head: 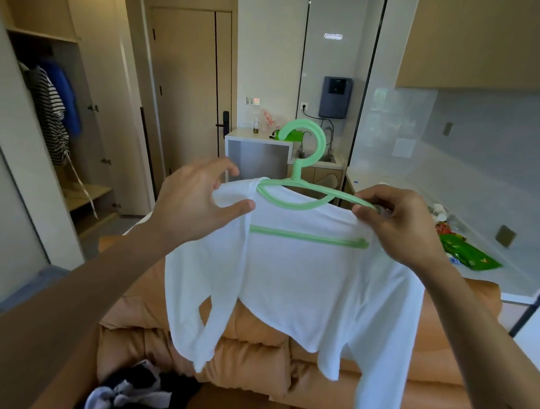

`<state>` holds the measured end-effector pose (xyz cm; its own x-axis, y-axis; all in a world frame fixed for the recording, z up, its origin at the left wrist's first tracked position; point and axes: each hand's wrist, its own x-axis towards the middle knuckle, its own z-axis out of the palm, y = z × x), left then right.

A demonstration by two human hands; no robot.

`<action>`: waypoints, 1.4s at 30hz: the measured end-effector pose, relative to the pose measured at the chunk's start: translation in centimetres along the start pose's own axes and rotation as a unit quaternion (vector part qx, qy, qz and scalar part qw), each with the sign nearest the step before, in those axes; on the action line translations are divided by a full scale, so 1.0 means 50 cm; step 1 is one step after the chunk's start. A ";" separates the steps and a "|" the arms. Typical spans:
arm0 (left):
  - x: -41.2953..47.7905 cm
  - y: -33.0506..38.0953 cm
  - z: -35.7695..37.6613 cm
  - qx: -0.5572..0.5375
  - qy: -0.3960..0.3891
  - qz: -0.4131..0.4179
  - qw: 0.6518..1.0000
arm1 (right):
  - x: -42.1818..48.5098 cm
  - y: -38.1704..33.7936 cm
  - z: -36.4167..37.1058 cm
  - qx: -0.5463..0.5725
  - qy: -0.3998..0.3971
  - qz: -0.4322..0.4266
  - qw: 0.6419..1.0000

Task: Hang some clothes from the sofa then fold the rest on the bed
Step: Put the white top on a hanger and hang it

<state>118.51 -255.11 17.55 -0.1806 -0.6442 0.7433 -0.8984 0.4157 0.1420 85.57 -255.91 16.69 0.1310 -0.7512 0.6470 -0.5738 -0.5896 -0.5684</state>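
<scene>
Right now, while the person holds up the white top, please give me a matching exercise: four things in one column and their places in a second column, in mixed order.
Things
1. green hanger
2. striped shirt
3. pile of dark clothes
4. green packet

Places
A. on the sofa seat, low left
B. on the counter at the right
C. inside the white top
D. hanging in the open wardrobe at the left

Pairs: 1-C, 2-D, 3-A, 4-B
</scene>
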 end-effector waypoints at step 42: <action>0.007 -0.024 0.021 -0.202 -0.040 0.019 0.978 | -0.008 -0.078 0.010 -0.094 0.026 -0.095 0.991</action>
<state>119.09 -256.48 16.94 -0.2567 -0.6645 0.7019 -0.6615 0.6502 0.3736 88.16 -253.48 18.38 0.2126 -0.6131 0.7609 -0.6837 -0.6496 -0.3324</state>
